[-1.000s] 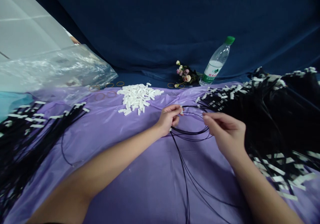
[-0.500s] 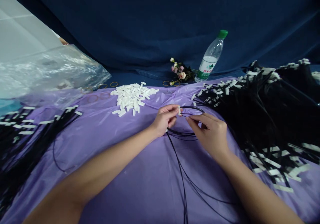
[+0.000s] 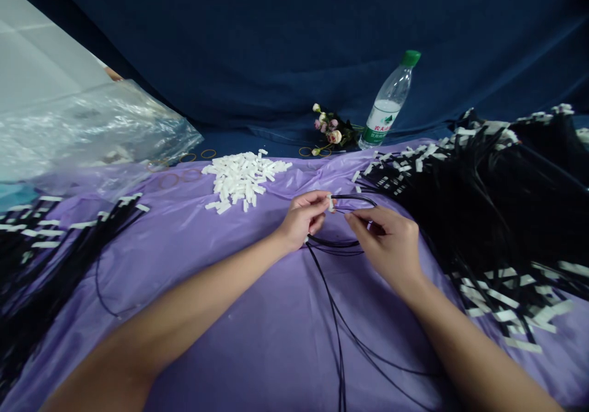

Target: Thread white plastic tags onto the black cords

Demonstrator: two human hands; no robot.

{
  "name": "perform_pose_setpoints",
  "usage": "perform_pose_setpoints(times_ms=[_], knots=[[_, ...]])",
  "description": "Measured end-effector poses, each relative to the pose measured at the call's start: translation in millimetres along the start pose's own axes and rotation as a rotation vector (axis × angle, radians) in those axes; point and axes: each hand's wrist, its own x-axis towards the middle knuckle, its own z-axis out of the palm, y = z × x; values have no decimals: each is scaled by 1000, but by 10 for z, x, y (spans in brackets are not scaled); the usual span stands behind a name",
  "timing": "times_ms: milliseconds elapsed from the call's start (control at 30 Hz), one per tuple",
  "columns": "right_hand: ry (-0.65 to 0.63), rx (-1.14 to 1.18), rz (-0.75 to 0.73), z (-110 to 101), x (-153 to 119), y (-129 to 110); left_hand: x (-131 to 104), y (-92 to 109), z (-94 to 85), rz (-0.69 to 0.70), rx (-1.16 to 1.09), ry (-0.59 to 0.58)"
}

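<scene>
Pinching a thin black wire [image 3: 339, 210], the right hand [image 3: 391, 234] has drawn near the left hand [image 3: 302, 219], which pinches the looped black cable [image 3: 338, 243]'s white end piece [image 3: 330, 203], seemingly bringing wire and piece together; beyond lies a white heap [image 3: 242, 178].

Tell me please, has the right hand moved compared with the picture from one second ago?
Yes: judged against the bottle, the right hand has moved left, nearer to the left hand.
</scene>
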Motion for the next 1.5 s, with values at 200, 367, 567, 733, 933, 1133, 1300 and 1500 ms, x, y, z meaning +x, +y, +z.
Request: perform_pose_setpoints(times_ms=[200,367,567,733,933,1133,1300,1500], knots=[[-10,13,15,1,-2,-9,6,-5,-9,16,-9,-12],[-24,118,167,26,-4,1,3,-14,0,6,-6,5],[-32,153,267,45,-3,-5,-11,-22,20,-8,31,18],[-33,106,217,82,1,-20,-21,-9,39,-16,59,66],[-14,90,193,125,-3,-24,-26,0,52,-30,75,95],[-16,60,176,158,13,-5,-24,6,51,-29,69,76],[-1,49,67,37,44,-3,6,28,33,-36,19,68],[274,123,-321,-336,8,-91,45,75,-57,-102,-194,154]])
